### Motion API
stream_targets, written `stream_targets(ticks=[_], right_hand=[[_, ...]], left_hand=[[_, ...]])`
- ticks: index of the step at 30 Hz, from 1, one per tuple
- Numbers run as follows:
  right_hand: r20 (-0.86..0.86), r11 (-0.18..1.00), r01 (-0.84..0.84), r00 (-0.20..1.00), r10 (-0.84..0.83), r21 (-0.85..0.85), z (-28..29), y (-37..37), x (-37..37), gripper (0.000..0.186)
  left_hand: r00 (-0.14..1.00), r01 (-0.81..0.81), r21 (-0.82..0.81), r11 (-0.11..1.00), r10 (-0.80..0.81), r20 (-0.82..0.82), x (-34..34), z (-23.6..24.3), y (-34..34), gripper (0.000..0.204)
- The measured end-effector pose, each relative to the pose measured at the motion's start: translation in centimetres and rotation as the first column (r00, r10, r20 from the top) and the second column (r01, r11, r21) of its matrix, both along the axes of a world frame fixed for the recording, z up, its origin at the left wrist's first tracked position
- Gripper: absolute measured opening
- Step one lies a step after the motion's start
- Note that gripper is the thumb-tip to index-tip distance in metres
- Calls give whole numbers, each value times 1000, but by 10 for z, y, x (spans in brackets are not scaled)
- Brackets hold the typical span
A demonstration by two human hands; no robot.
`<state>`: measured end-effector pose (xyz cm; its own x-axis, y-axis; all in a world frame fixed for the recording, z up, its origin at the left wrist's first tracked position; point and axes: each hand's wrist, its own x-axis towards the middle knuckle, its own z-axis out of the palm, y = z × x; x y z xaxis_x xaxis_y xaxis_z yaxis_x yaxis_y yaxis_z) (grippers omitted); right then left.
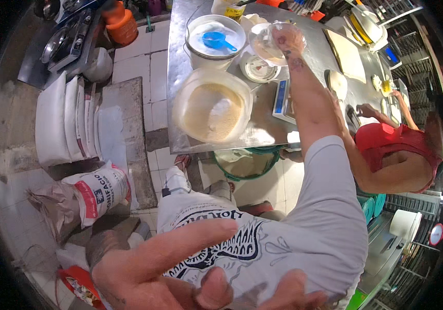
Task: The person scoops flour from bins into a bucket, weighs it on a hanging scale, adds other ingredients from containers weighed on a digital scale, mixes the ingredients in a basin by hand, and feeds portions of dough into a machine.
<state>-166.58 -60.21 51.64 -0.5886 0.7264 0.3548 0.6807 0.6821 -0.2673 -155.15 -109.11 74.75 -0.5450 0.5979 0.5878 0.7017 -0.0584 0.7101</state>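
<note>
My right hand [286, 44] reaches over the table to a clear plastic bowl [263, 49]; its fingers are too indistinct to show a grip. My left hand [154, 258] is close to the camera at the lower edge, fingers apart and partly bent, holding nothing visible, over my white printed shirt [283, 243]. Near my right arm are a white bucket [206, 57] with a blue scoop [214, 40] on white powder, a round dial scale [257, 71], a blue-and-grey scale [283, 101] and a translucent tub [195, 103] of pale tan powder with a whiter patch.
A co-worker in red [397, 144] works close on my right, hands at the steel table [180, 31]. A green tub [244, 170] sits below. At left are stacked white sacks [56, 119], an opened sack [95, 196], a stove [66, 41] and an orange cylinder [121, 28].
</note>
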Motion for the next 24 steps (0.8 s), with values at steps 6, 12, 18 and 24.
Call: stream_targets(ticks=[6,12,18,24], right_hand=[[-10,994,10,1000,-9,111,-14,35,-11,41],[-200,998,15,980,-3,59,-36,63,4,32],[-460,924,380,816,-351,-30,-10,82,18,56],[-460,975,144,863,-209,-171,100,-13,66,43]], left_hand=[[954,-202,358,912,266,-141,10,-12,28,16],[995,-52,37,998,55,-81,23,-7,17,13],[886,432,-280,857,-348,306,3,24,13,31],[899,391,-47,919,-392,-195,38,12,17,22]])
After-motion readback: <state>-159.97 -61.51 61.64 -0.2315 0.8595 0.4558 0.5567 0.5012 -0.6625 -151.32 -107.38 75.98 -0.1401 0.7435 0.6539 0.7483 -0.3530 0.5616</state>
